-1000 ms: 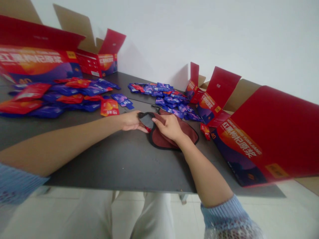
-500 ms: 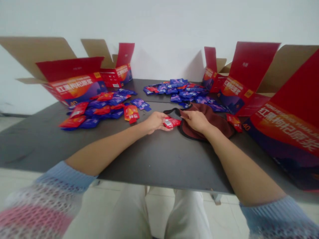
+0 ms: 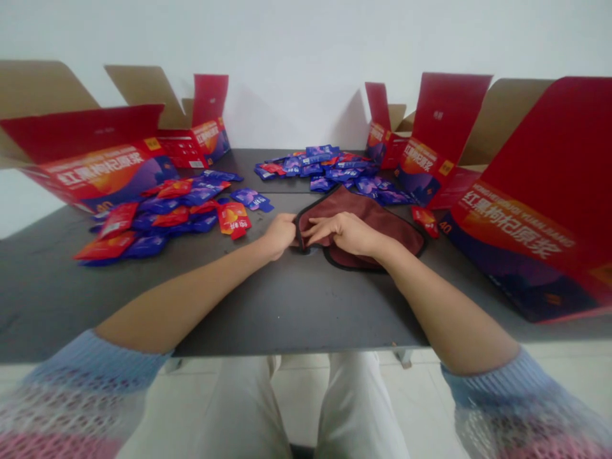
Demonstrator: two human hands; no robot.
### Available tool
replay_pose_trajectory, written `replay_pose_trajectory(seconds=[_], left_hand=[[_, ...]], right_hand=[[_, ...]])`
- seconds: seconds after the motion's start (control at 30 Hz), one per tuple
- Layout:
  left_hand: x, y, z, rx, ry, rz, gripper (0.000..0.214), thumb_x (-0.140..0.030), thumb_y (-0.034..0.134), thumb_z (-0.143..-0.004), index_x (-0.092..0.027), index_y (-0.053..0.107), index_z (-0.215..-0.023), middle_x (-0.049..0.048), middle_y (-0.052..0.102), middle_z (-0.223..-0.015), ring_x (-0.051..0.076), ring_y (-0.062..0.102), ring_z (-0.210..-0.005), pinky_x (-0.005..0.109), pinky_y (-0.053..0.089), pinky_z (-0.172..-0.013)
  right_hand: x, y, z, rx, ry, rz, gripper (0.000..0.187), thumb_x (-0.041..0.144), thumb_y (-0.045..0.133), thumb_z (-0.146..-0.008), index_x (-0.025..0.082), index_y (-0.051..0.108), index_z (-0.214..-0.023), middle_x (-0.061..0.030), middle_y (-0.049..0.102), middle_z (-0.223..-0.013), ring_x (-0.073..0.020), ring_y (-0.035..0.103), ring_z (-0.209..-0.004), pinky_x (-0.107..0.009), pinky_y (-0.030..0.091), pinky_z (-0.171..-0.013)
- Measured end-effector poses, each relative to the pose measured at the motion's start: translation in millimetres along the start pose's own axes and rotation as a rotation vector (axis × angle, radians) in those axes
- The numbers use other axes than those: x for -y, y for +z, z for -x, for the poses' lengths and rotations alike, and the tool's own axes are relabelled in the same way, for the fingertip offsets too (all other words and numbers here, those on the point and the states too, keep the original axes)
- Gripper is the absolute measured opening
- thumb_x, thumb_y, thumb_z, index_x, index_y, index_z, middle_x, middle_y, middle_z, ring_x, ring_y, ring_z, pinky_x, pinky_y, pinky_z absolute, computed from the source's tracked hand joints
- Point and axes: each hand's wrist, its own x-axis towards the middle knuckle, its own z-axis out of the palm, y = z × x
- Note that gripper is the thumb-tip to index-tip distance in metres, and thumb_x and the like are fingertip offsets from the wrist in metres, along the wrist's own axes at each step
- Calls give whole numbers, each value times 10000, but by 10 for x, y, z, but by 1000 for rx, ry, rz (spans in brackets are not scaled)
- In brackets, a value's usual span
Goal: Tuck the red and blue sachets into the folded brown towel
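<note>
A dark red cloth with a black edge [image 3: 377,220] lies on the dark table [image 3: 268,299] in front of me. My left hand [image 3: 280,233] is curled closed at the cloth's left edge, gripping it. My right hand [image 3: 342,233] rests on the cloth with its fingers stretched toward the left hand, pressing the fabric down. The red packet seen a moment ago is out of sight, perhaps under the cloth. A pile of red and purple packets [image 3: 167,207] lies to the left, and another pile of packets [image 3: 329,169] lies behind the cloth.
Open red cartons stand on both sides: one at the far left [image 3: 95,169], a smaller one behind it [image 3: 201,137], a big one at the right [image 3: 535,236], others at the back right [image 3: 421,159]. A single red packet [image 3: 424,220] lies right of the cloth. A white wall stands behind.
The red packet held in my left hand half a second ago is no longer visible. The cloth has been spread flatter and both hands have closed in on its left edge.
</note>
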Motion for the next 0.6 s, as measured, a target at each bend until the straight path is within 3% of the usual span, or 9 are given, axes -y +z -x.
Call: replay_pose_trajectory(seconds=[0.07,0.17,0.33,0.47,0.6], left_hand=[[-55,0,27,46,-23,-1,253,59,488,-709,-70,699,-764,35,656,-567,131,599,-455,258,549,-517],[-79,10,40,82,-14,-2,255,60,452,-752,-68,673,-748,46,649,-574,135,615,-480,272,568,-537],[26,44,19,-28,63,-32,286,0,422,-821,-73,693,-872,55,666,-637,134,617,-500,266,571,-522],[100,58,-16,-62,122,-74,320,-43,427,-817,-85,711,-959,66,688,-708,138,614,-513,269,571,-504],[153,60,-68,-129,130,-134,300,-61,473,-781,-91,717,-952,81,703,-741,162,656,-576,274,579,-546]], right_hand=[[-53,-59,14,18,9,5,487,16,457,-754,287,793,-981,51,777,-1028,-174,585,-1274,-298,470,-1026],[-74,-191,47,20,61,184,448,20,493,-777,302,801,-938,53,775,-1038,-183,601,-1254,-278,469,-993],[-72,-407,121,20,313,535,356,70,567,-793,300,811,-911,12,775,-1059,-214,666,-1146,-245,488,-900],[-151,-407,153,36,351,630,374,94,545,-828,320,796,-989,20,762,-1113,-210,650,-1169,-244,486,-902],[-264,-319,160,-35,311,633,378,133,511,-882,345,772,-1053,44,719,-1222,-206,591,-1261,-257,483,-933]])
